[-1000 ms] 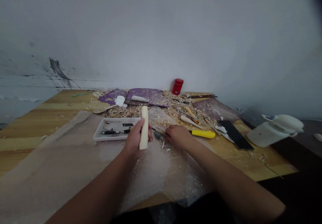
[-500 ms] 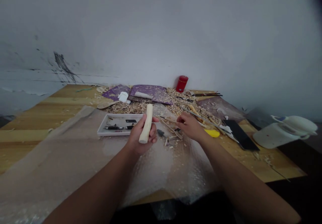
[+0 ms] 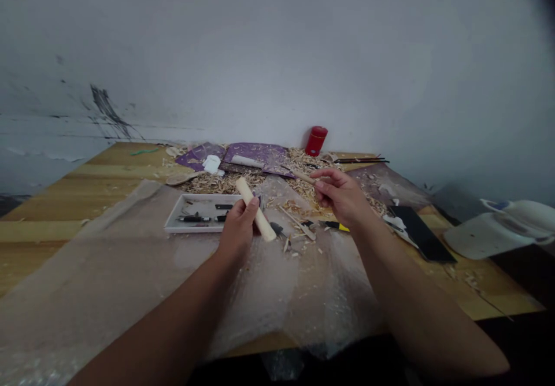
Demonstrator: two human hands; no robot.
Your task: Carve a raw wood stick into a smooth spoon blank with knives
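Observation:
My left hand [image 3: 237, 228] is closed round a pale wooden dowel [image 3: 255, 209], which tilts with its lower end to the right, above the bubble wrap [image 3: 269, 282]. My right hand [image 3: 341, 194] is raised over the wood shavings [image 3: 299, 186] and pinches a thin wooden stick [image 3: 301, 176] that points left and away. A yellow-handled tool [image 3: 333, 225] lies on the table just under that hand, partly hidden. A white tray [image 3: 173, 223] with pens and small tools sits left of my left hand.
A red canister [image 3: 315, 140] stands at the wall. Purple sheets [image 3: 255, 158] and a white roll [image 3: 211, 164] lie at the back. A black slab [image 3: 418, 233] and a white container [image 3: 498, 233] sit at the right, near the table edge.
My right hand left the yellow-handled tool, rose and moved back over the shavings, now pinching a thin stick. My left hand tilted the dowel from upright to slanting right.

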